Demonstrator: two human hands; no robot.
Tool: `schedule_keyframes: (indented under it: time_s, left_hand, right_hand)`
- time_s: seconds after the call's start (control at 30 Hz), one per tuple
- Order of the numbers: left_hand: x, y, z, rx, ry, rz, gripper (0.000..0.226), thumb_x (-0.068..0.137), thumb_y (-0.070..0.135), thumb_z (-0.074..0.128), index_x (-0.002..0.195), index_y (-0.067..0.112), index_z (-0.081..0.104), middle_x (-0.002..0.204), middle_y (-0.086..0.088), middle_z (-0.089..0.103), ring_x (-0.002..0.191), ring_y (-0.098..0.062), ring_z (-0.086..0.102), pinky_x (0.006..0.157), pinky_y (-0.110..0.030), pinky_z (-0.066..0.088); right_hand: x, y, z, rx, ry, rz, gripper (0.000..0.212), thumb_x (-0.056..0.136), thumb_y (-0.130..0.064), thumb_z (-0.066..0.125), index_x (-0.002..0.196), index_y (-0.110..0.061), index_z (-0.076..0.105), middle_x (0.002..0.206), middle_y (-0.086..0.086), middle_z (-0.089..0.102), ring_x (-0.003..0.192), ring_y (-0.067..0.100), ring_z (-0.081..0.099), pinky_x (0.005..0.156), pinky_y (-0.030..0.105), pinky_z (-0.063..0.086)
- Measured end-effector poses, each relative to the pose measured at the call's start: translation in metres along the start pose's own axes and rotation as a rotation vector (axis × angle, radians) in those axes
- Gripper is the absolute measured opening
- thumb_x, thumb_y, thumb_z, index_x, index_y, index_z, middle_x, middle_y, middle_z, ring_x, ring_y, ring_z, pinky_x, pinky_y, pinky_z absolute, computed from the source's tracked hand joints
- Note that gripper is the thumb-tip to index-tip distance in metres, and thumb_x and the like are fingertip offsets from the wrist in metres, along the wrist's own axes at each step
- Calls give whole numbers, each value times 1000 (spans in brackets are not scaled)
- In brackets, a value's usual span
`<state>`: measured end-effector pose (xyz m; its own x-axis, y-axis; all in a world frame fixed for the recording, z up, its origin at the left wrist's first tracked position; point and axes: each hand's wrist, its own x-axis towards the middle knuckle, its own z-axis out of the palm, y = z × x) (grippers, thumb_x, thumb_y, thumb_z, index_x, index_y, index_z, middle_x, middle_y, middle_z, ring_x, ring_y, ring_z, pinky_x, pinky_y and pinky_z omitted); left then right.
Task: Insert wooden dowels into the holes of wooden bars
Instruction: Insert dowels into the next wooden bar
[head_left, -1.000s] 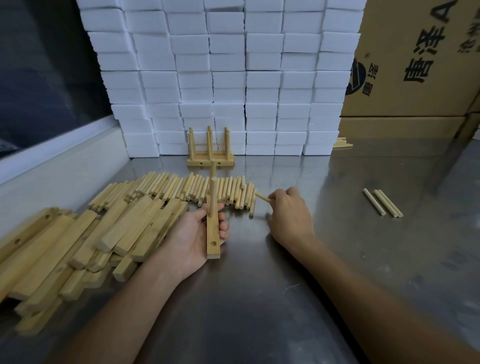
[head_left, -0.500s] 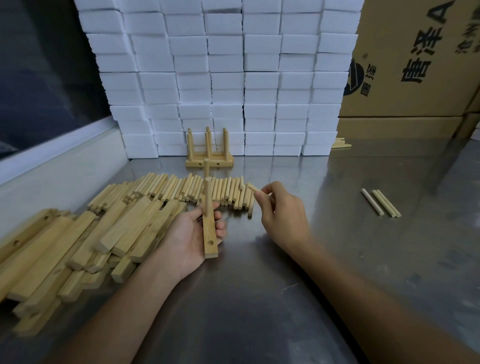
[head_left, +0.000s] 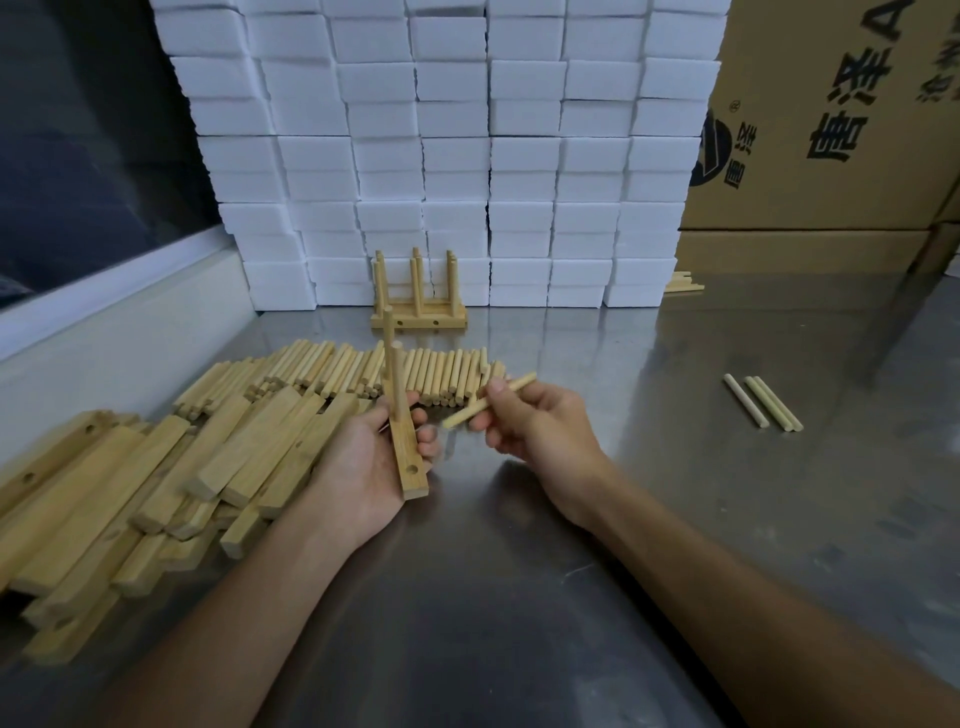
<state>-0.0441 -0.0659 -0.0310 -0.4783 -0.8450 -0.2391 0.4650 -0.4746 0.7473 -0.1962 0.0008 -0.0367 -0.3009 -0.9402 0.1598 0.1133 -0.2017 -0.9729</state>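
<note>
Head view: brushed-metal bench (head_left: 519, 597).
Left hand (head_left: 363, 462): grips square-edged wooden bar (head_left: 408, 457) bearing two upright dowels.
Right hand (head_left: 540, 431): pinches smooth round dowel (head_left: 491, 400).

Both of my bare forearms reach in from the bottom edge, converging toward the middle. My left hand (head_left: 366, 462) lies palm up, its fingers (head_left: 428, 447) curled around a wooden bar (head_left: 408, 457), thumb on the near side. My right hand (head_left: 540, 428) hovers just beside it, back of the hand toward me, thumb and fingertips pinching a dowel (head_left: 491, 400) held at a slant. The two hands are close but apart.
</note>
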Motion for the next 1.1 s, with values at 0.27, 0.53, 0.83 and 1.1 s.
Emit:
schedule_keyframes:
  time_s: [0.27,0.53,0.83,1.1]
  left_hand:
    - [3,0,-3,93,24,-23,32,105,28,36,121,9,57,84,-9,55,60,-21,51,51,-35,52]
    - [1,0,-2,114,43,-17,34,107,28,33,123,7,55,78,-8,54,61,-22,52,55,-36,50]
    - [-1,-2,-4,147,53,-21,40,108,27,31,101,8,66,88,-14,72,81,-25,68,77,-39,50]
    - [-4,-1,-2,90,85,-55,38,107,30,39,131,6,56,112,-18,68,101,-28,69,84,-44,58]
  right_hand:
    - [-7,6,14,-121,-273,25,25,97,-27,60,96,-7,76,77,6,72,62,10,59,57,19,40]
    - [-13,0,20,-281,-225,-90,24,102,-16,51,99,2,67,73,2,69,57,8,59,54,18,45]
    - [-17,-20,35,-781,-306,-461,11,94,-13,64,90,-5,69,80,4,70,75,14,65,72,37,54]
    - [-23,3,44,-582,-36,-524,30,82,-18,80,61,-16,57,62,-14,55,58,4,53,56,18,43]
